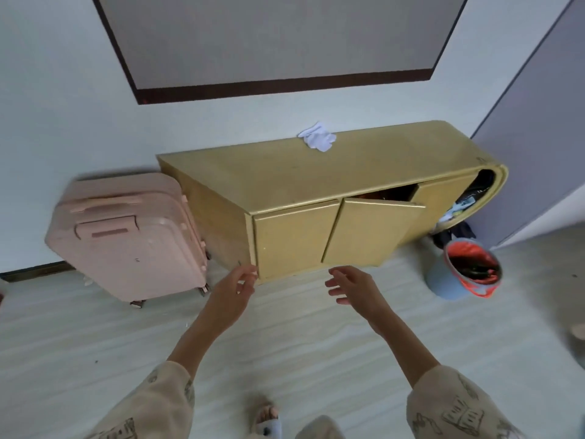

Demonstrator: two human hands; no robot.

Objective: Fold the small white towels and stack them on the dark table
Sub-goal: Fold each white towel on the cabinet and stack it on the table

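A crumpled heap of small white towels (317,139) lies on top of a yellow cabinet (297,175), near its back edge by the wall. My left hand (232,291) and my right hand (353,288) are both stretched out in front of me, low before the cabinet's doors, fingers loosely spread and holding nothing. Neither hand touches the towels, which lie well beyond them. No dark table is in view.
A pink suitcase (133,236) stands left of the cabinet. The cabinet's middle door (364,232) hangs ajar. A grey bucket with an orange liner (465,270) sits on the pale wood floor at the right. A dark-framed panel (278,42) hangs on the wall above.
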